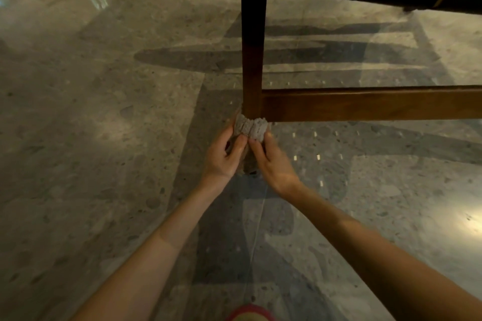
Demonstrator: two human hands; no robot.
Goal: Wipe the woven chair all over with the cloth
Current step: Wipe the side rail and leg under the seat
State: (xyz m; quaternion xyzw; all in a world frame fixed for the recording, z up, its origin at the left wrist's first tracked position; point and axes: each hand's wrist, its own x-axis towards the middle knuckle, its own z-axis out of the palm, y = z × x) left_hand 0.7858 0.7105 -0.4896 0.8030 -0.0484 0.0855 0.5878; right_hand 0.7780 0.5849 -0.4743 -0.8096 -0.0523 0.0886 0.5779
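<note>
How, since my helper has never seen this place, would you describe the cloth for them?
Start at the wooden chair leg where the low crossbar meets it. Below that joint, the left hand and right hand grip the cloth: pale, nubbly, unlike the smooth wood.

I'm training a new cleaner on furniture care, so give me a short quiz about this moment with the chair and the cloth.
1. True or false: the cloth is wrapped round the chair leg above the crossbar.
2. The left hand and the right hand are both at the leg. Which grips the cloth? A) left only B) right only C) both
3. Fill in: the crossbar runs from the leg toward the picture's ___ side.

Key: 1 false, the cloth sits just below the crossbar; 2 C; 3 right.
</note>
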